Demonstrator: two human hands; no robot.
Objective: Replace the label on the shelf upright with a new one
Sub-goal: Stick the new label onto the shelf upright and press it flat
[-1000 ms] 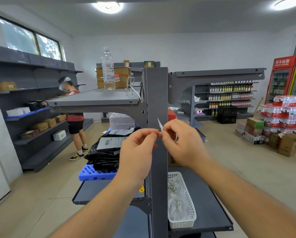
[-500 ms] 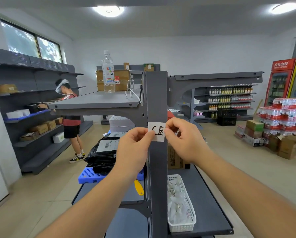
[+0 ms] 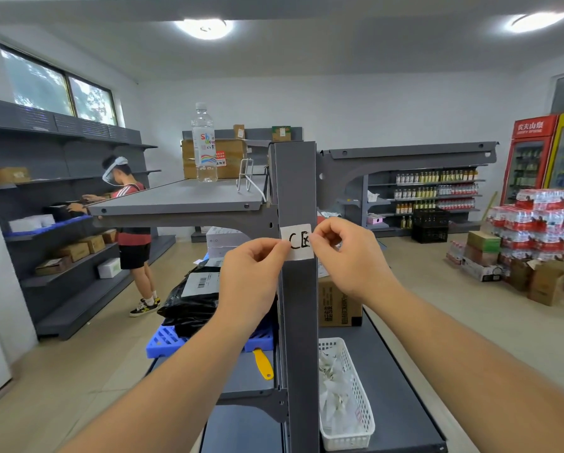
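Note:
A white paper label with black handwriting lies flat against the front of the grey shelf upright, about halfway up. My left hand pinches the label's left edge between thumb and forefinger. My right hand pinches its right edge the same way. Both hands hold the label level across the upright's face.
A white mesh basket of paper slips sits on the lower shelf, right of the upright. A yellow scraper lies to its left. A water bottle stands on the upper shelf. A person works at the left wall shelves.
The label was edge-on between my fingertips a second ago. It has since been turned to face me and brought flat onto the upright, with both hands spread to its edges.

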